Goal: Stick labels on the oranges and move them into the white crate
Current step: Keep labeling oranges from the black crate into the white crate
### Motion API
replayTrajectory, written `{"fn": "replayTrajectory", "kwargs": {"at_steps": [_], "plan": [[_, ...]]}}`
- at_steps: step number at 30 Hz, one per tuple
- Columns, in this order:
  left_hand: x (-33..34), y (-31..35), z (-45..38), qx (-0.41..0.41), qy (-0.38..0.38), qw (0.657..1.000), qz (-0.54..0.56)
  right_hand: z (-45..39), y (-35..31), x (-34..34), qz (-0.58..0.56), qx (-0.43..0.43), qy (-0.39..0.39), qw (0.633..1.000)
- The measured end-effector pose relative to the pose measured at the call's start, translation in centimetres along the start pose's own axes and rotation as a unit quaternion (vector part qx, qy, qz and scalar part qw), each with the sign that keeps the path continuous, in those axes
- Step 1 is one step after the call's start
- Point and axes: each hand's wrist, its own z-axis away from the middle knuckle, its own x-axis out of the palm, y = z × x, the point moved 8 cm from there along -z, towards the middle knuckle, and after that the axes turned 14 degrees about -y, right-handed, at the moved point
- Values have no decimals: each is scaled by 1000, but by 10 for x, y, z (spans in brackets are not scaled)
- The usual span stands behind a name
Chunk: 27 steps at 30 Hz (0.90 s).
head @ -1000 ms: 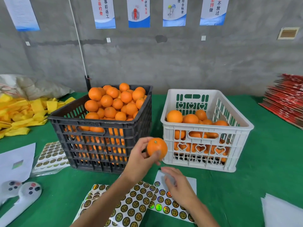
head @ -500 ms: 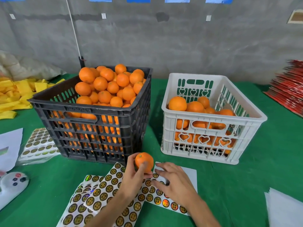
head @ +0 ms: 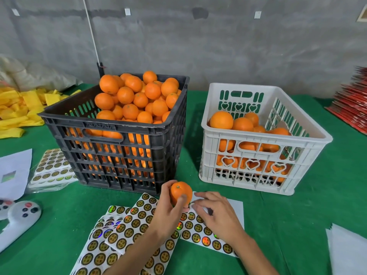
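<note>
gripped in the left hand [head: 168,211], an orange [head: 181,193] sits just above the label sheets, thumb over its front and fingers curled behind it. the right hand [head: 216,217] is beside it, touching the fruit's lower right side, its fingers bent down onto a label sheet [head: 222,235]; whether they pinch a label i cannot tell. this sheet lies near the front edge of the desk [head: 59,225], which is covered in green cloth, and overlaps more label sheets [head: 119,239] fanned out to its left. behind the hands, a black crate [head: 119,155] stands heaped with oranges, and right of it, apart from it, a white crate [head: 264,167] is partly filled with oranges. at the left edge lie a stack of label sheets [head: 51,167], white paper [head: 14,171] and a white controller [head: 21,217]. yellow bags [head: 21,110] are piled at the back left corner, red packs [head: 351,108] at the right edge.
</note>
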Motion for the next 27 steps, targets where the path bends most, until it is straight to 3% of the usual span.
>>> {"fn": "replayTrajectory", "kwargs": {"at_steps": [6, 9, 16, 23, 27], "plan": [[7, 3, 0, -13, -31, 996, -77, 8, 11, -25, -256, 55, 149, 954], [11, 3, 1, -2, -42, 995, -91, 6, -5, -24, -274, 19, 156, 949], [6, 2, -1, 2, -28, 999, -32, 6, -18, -16, -306, -20, 80, 948], [-7, 56, -3, 74, 25, 997, 4, 12, -11, -30, -317, -5, 156, 935], [-2, 123, -25, 119, -6, 992, -33, 13, -12, -50, -343, -8, 207, 916]]}}
